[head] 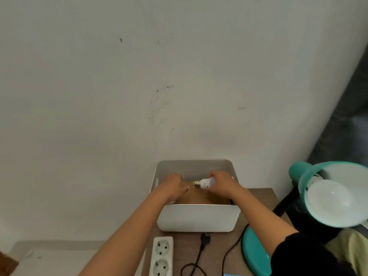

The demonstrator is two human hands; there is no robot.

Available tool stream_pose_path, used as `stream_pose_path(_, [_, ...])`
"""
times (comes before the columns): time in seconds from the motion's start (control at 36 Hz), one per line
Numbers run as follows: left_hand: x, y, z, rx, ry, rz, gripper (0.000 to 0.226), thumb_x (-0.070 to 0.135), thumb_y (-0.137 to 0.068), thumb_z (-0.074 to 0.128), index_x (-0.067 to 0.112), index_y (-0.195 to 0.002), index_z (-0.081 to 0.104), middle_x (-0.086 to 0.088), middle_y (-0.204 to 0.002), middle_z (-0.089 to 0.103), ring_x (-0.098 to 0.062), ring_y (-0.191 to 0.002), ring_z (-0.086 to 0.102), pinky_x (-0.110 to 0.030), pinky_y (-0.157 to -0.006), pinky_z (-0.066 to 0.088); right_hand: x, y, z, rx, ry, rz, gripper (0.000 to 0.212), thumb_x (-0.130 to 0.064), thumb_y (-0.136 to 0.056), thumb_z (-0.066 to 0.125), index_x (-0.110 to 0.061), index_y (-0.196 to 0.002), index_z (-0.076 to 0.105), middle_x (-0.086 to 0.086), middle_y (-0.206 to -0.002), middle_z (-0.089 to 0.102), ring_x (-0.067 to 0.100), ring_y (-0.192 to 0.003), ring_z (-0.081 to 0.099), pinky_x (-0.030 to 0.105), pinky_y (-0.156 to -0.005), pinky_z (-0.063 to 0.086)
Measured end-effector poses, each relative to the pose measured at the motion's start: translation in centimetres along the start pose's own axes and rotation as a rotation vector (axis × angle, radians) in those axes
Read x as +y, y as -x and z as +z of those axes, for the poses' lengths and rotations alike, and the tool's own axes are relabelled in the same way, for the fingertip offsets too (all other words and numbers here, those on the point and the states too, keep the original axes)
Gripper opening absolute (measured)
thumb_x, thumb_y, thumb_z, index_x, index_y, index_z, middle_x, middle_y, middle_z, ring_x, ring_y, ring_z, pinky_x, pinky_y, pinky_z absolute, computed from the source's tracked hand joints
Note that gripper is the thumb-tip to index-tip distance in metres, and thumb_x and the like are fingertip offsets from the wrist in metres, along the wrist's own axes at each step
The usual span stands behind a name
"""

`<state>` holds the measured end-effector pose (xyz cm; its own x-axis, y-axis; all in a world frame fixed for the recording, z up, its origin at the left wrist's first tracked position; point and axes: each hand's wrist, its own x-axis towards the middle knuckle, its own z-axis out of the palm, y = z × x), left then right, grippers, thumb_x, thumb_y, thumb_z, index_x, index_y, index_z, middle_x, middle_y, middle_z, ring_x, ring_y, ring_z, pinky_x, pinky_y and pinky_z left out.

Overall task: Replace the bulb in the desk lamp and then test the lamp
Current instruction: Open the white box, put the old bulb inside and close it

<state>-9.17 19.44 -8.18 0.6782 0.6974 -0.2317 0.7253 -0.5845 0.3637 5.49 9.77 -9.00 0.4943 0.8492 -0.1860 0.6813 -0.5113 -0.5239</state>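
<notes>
Bulb [205,183]: lower centre of frame, over the white bin [197,218], screw base pointing left, gripped in your right hand [222,183]. Left hand [175,186]: fingers loosely spread inside the bin, holding nothing visible. Teal desk lamp [334,196]: lower right, on the surface [256,198].

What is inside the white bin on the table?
Inside the white bin: a brown cardboard box, both hands, the right hand holding a bulb. The near wall hides the bottom.
</notes>
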Motion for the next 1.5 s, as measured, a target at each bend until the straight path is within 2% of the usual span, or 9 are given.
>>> stream_pose_path(0.19, [-0.5,-1.5,1.1,-0.048,-0.001,-0.021,0.052,0.036,-0.093,0.050,0.005,-0.135,0.041,-0.014,-0.139,0.043,-0.028,-0.124,0.044,-0.031,-0.098,0.037,0.2,-1.7,1.4,-0.073,0.038,0.039,0.044,-0.031,-0.079,0.066,-0.007,-0.113,0.052,0.015,-0.124,0.049,0.030,-0.107,0.055,0.030,-0.074,0.040])
stream_pose_path(0.47, [0.1,0.2,-0.6,-0.034,-0.003,-0.018,0.052,0.035,-0.093,0.051,0.005,-0.134,0.041,-0.015,-0.139,0.043,-0.030,-0.125,0.044,-0.033,-0.099,0.038,-0.5,0.0,-0.3,-0.025,0.064,0.036,0.051,-0.030,-0.083,0.061,-0.010,-0.127,0.046,0.011,-0.132,0.045,0.026,-0.117,0.049,0.032,-0.092,0.044])
stream_pose_path(0.78, [3.0,8.8,-4.6,0.037,0.011,0.054,0.059,0.038,-0.094,0.050,0.005,-0.140,0.035,-0.013,-0.146,0.036,-0.028,-0.132,0.038,-0.034,-0.106,0.033,-2.4,9.3,-5.6,0.120,0.040,-0.016,0.039,-0.017,-0.085,0.057,-0.002,-0.120,0.053,0.015,-0.124,0.054,0.027,-0.111,0.055,0.033,-0.089,0.047])
stream_pose_path(0.89, [4.1,13.4,-4.2,0.049,0.003,0.089,0.051,0.035,-0.094,0.049,0.003,-0.134,0.042,-0.015,-0.139,0.042,-0.029,-0.125,0.044,-0.033,-0.096,0.038,-1.7,14.2,-6.3,0.145,0.063,-0.036,0.041,-0.021,-0.087,0.057,-0.004,-0.123,0.051,0.015,-0.124,0.054,0.026,-0.110,0.055,0.027,-0.081,0.043])
stream_pose_path(1.11, [4.3,21.5,1.4,0.037,-0.011,0.136,0.056,0.037,-0.094,0.050,0.007,-0.139,0.036,-0.011,-0.145,0.038,-0.026,-0.130,0.040,-0.034,-0.105,0.036,2.4,24.3,-4.3,0.215,0.099,0.068,0.040,-0.025,-0.084,0.059,-0.005,-0.119,0.055,0.013,-0.122,0.057,0.027,-0.111,0.053,0.033,-0.090,0.044])
stream_pose_path(1.22, [4.1,25.0,5.4,0.051,0.077,0.133,0.043,0.033,-0.091,0.054,0.001,-0.121,0.051,-0.015,-0.128,0.051,-0.030,-0.115,0.051,-0.029,-0.084,0.040,5.0,28.5,-2.0,0.203,0.040,0.134,0.031,-0.018,-0.086,0.061,-0.001,-0.110,0.058,0.013,-0.107,0.062,0.022,-0.089,0.061,0.028,-0.072,0.048])
stream_pose_path(1.28, [3.9,26.9,7.6,0.052,0.116,0.131,0.041,0.028,-0.092,0.054,-0.005,-0.118,0.051,-0.020,-0.124,0.053,-0.034,-0.113,0.052,-0.030,-0.080,0.039,6.3,30.4,-0.6,0.195,0.044,0.163,0.031,-0.018,-0.086,0.061,0.002,-0.109,0.059,0.016,-0.110,0.063,0.027,-0.100,0.061,0.033,-0.083,0.049])
stream_pose_path(1.44, [2.1,31.0,15.6,0.028,0.219,0.078,0.052,0.034,-0.093,0.051,0.007,-0.135,0.038,-0.009,-0.140,0.037,-0.023,-0.129,0.038,-0.030,-0.103,0.033,10.9,35.0,4.8,0.163,0.017,0.248,0.015,-0.023,-0.084,0.058,-0.008,-0.086,0.061,0.009,-0.092,0.063,0.023,-0.087,0.059,0.029,-0.069,0.049])
stream_pose_path(1.5, [2.0,32.3,17.8,0.058,0.289,0.057,0.053,0.032,-0.093,0.051,0.010,-0.138,0.034,-0.006,-0.142,0.034,-0.021,-0.131,0.035,-0.029,-0.104,0.031,12.7,36.1,6.5,0.139,0.006,0.277,0.027,-0.029,-0.084,0.059,-0.007,-0.101,0.062,0.010,-0.101,0.064,0.024,-0.094,0.059,0.030,-0.073,0.047])
